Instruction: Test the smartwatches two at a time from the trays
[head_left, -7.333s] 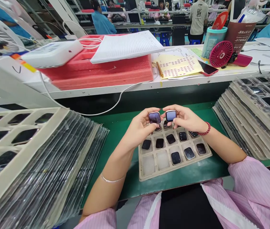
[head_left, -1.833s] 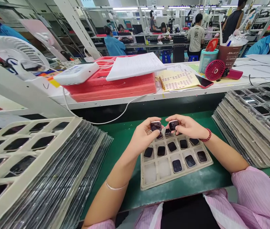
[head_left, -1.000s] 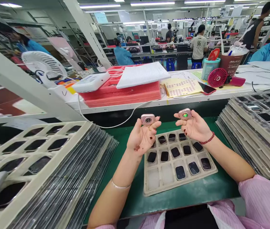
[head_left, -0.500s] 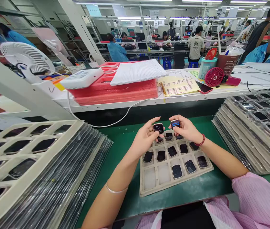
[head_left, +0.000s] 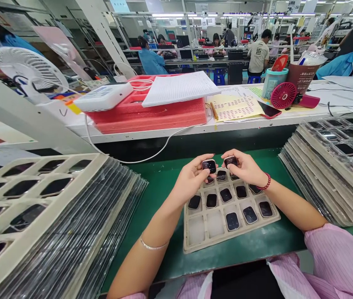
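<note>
My left hand (head_left: 191, 177) is closed round a strapless smartwatch (head_left: 209, 166), its thumb on the lower edge and faint marks lit on the dark screen. A second smartwatch (head_left: 230, 161) is gripped in my right hand (head_left: 247, 168), with the thumb over its lower face. Both watches are held side by side above the far end of a beige moulded tray (head_left: 195, 246). Dark-faced watch bodies, such as one watch (head_left: 233, 221) in the front row, lie in most of the tray's pockets. Two front-left pockets hold no watch. My hands partly cover the back row.
Tall stacks of watch trays flank me, a left stack (head_left: 79, 216) and a right stack (head_left: 316, 174). Behind is a white shelf (head_left: 176, 133) with red foam (head_left: 151, 118), a notebook (head_left: 179, 89), a phone (head_left: 270, 110) and a pink fan (head_left: 284, 95). A white cable (head_left: 151, 157) droops from it.
The right-hand watch's screen, lit with blue lines before, now looks dark. Both hands keep their grip and have barely moved. The camera view has shifted slightly.
</note>
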`<state>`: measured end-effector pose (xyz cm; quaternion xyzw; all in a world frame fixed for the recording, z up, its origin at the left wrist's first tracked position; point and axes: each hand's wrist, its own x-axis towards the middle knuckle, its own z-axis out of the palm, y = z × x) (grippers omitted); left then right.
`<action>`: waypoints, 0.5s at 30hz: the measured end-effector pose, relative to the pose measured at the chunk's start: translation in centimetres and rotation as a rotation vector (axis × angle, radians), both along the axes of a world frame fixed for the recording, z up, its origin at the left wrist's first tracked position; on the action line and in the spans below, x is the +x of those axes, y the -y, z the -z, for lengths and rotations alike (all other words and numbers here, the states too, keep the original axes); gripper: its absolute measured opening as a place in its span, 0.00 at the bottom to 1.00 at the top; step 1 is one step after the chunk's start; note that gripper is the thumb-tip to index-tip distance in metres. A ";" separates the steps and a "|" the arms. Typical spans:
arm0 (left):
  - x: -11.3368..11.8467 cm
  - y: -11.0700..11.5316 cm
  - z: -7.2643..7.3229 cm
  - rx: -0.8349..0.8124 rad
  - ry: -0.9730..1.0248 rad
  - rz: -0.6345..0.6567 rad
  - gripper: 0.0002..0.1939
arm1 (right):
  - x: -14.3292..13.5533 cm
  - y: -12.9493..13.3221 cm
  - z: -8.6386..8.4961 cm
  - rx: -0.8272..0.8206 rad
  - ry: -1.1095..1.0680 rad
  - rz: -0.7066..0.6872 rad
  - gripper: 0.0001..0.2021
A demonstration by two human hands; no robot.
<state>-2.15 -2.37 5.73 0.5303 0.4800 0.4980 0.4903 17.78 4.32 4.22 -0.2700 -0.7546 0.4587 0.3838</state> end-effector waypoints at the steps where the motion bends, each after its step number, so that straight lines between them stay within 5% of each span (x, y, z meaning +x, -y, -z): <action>1: 0.0 0.0 0.0 -0.001 0.000 -0.003 0.28 | 0.0 0.0 0.0 0.005 -0.003 0.004 0.15; 15: 0.2 0.3 -0.2 -0.007 -0.073 0.019 0.25 | 0.1 0.1 -0.3 0.061 -0.030 -0.030 0.16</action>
